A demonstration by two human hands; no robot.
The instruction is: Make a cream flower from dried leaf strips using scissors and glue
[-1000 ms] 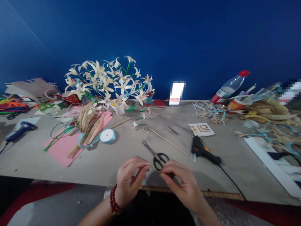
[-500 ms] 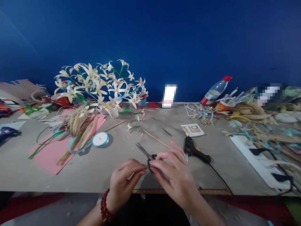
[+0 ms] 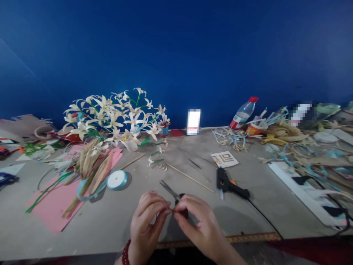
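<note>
My left hand [image 3: 149,222], with a dark red bead bracelet at the wrist, is closed in a pinch. The fingertips of my right hand [image 3: 200,222] are pinched too, almost meeting those of the left. Between them is something thin and small that I cannot make out. Just beyond the fingertips, a pair of scissors [image 3: 168,188] lies on the table, blades pointing away to the left; my right hand partly hides the handles. A thin wooden stick [image 3: 190,177] lies farther back. To the right rests a black glue gun [image 3: 233,187] with its cord.
Pale artificial flowers [image 3: 110,116] stand at the back left. Nearer are pink paper [image 3: 52,202], dried husks [image 3: 100,175] and a blue ribbon spool [image 3: 117,179]. On the right are a white power strip [image 3: 300,197], a bottle [image 3: 244,114] and tangled fibres [image 3: 317,160].
My right hand's fingers have drawn in from a looser, raised pose over the scissors to a pinch against the left fingertips. The head view has tilted up slightly.
</note>
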